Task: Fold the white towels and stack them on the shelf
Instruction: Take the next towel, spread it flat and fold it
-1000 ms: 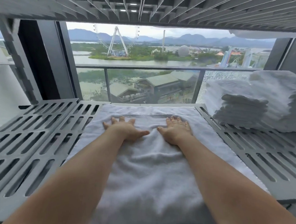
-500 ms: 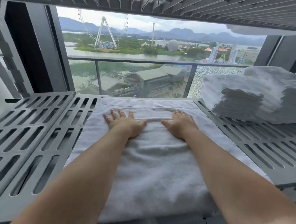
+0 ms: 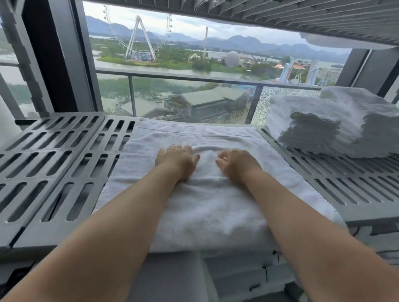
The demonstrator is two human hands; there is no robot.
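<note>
Shelf [image 3: 54, 166]: grey slotted panels run the full width. A second slotted level hangs above, cut off by the top edge.
Left hand [image 3: 177, 160]: palm down on the towel, left of its middle. The fingers are bent down into the cloth and clamped on a raised fold. The fingertips are hidden behind the knuckles.
Towel [image 3: 204, 209]: white, spread flat on the middle of the shelf, its near edge hanging just over the shelf front. A hemmed band lies along the far side. A bunched ridge runs between the two hands. Both forearms cover part of the near half.
Right hand [image 3: 238, 164]: just beside the left, apart from it, fingers curled and gripping the same ridge. The fingertips are blurred and hard to make out.
Stack [image 3: 334, 125]: folded white towels at far right on the shelf, well apart from the hands. Its right end is cut off by the frame.
Railing [image 3: 197, 78]: behind the shelf, with glass panels and blurred buildings beyond.
</note>
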